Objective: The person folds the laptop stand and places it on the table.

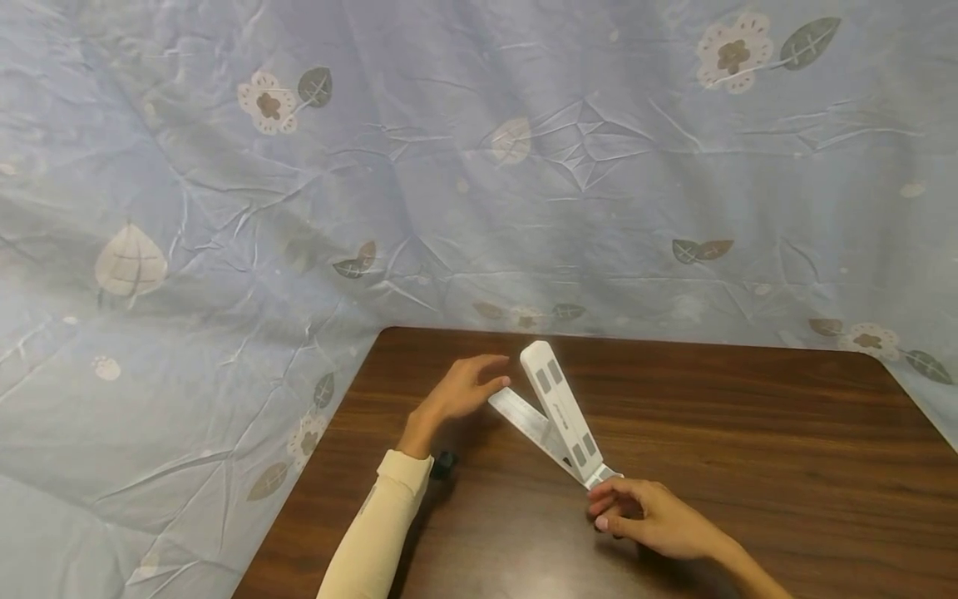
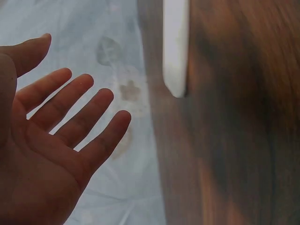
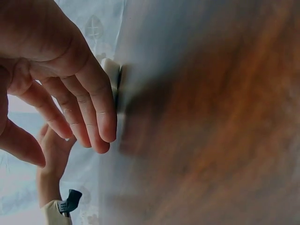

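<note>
A white folding stand (image 1: 563,408) with grey pads lies on the table, its two long arms spread in a V from a joint at the near right end. At the far left end of its lower arm is my left hand (image 1: 466,387), its fingers extended and apart from one another. The left wrist view shows this hand (image 2: 61,122) palm-side, with a gap between it and the white bar (image 2: 176,47). My right hand (image 1: 659,517) has loosely bent fingers right at the jointed end of the stand; nothing shows between its thumb and fingers (image 3: 103,108).
The dark brown wooden table (image 1: 748,433) has rounded far corners. Behind it and along its left side hangs a pale blue-grey cloth (image 1: 464,208) with printed flowers and leaves. A small black device (image 1: 444,464) sits at the left wrist, by the cream sleeve (image 1: 382,516).
</note>
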### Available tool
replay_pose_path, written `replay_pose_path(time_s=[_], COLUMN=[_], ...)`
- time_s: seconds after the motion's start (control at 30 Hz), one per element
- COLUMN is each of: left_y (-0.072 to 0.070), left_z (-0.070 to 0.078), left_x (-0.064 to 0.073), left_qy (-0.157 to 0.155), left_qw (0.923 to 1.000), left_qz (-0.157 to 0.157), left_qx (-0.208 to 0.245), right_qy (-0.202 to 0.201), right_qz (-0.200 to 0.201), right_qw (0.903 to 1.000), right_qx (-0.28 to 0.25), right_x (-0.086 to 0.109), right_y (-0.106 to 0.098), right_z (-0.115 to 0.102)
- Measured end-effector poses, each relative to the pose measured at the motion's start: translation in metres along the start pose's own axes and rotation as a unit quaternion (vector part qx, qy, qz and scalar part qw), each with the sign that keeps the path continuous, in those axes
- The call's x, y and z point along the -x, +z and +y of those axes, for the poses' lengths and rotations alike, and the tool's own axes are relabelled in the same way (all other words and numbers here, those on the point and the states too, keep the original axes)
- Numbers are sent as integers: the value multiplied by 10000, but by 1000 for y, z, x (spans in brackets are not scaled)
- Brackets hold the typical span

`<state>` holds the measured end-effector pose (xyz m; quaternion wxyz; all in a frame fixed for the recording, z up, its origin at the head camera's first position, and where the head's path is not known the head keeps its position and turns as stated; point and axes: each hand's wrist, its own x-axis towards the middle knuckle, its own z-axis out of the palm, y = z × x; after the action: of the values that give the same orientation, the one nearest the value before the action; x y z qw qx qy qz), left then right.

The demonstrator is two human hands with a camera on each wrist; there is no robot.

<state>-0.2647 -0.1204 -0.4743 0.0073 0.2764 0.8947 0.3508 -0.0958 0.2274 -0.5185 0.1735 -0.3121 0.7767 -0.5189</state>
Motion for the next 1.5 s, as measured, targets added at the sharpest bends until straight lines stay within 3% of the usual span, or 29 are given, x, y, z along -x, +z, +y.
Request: replay_pose_path(time_s=[0.23,0.57,1.0,1.5], left_y=[9,17,21,17], left_z=[-22,-29,-28,-28], left_x=[-12,-18,-11,6], left_qy=[-381,-375,-462,-312], left_qw=[9986,9952,9952,9965], left_qz=[-368,-894,-842,-767], left_qx=[75,124,182,78], right_qy=[-56,110,172,208], right_qz=[64,125,171,397], right_qw=[9996,9983,9983,9972], right_qx=[280,558,530,601], right_x=[0,0,-1,0], right_y=[0,-4,-10,-19], right_z=[-3,-5,-4,-2])
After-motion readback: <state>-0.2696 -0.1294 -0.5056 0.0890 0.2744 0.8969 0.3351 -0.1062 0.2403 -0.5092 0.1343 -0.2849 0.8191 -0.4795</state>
